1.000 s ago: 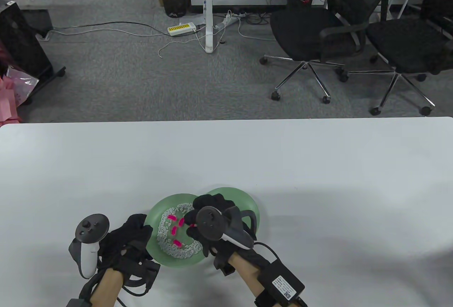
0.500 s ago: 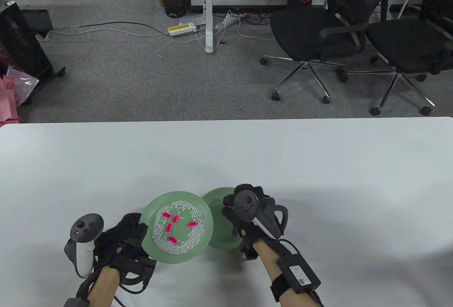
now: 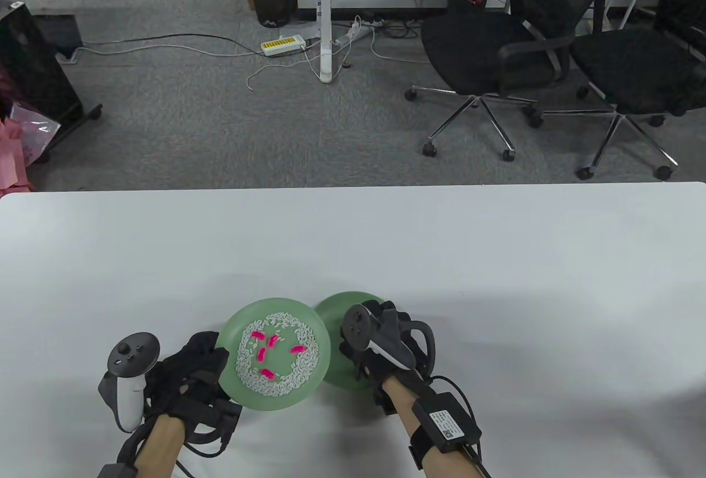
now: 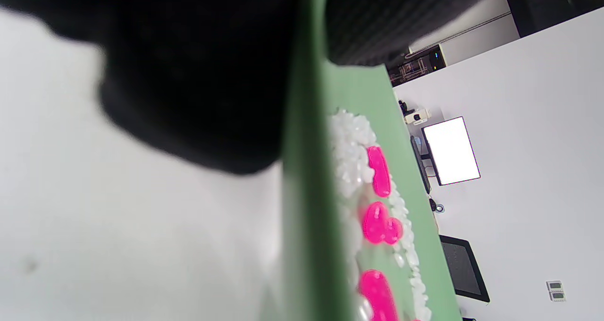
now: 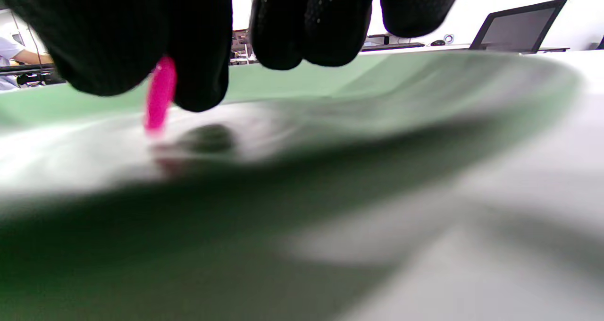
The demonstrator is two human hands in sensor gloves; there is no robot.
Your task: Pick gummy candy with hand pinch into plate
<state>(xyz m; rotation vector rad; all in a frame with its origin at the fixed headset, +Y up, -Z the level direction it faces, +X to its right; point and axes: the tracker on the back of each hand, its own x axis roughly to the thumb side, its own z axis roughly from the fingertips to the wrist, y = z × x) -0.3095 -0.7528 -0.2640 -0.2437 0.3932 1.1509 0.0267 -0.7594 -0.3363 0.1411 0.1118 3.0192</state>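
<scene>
White table (image 3: 496, 257), two green plates, five pink gummies (image 3: 268, 350), right hand (image 3: 367, 348) pinching a sixth gummy (image 5: 160, 94), left hand (image 3: 190, 370) gripping the rice plate (image 3: 229, 384).

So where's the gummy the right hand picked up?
In the right wrist view, the pink gummy hangs pinched in the right hand, just above the empty green plate.

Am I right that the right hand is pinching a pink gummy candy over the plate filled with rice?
Not quite: the right hand pinches the pink gummy candy over the second green plate, which holds no rice, as the right wrist view shows. The rice plate is gripped by the left hand.
</scene>
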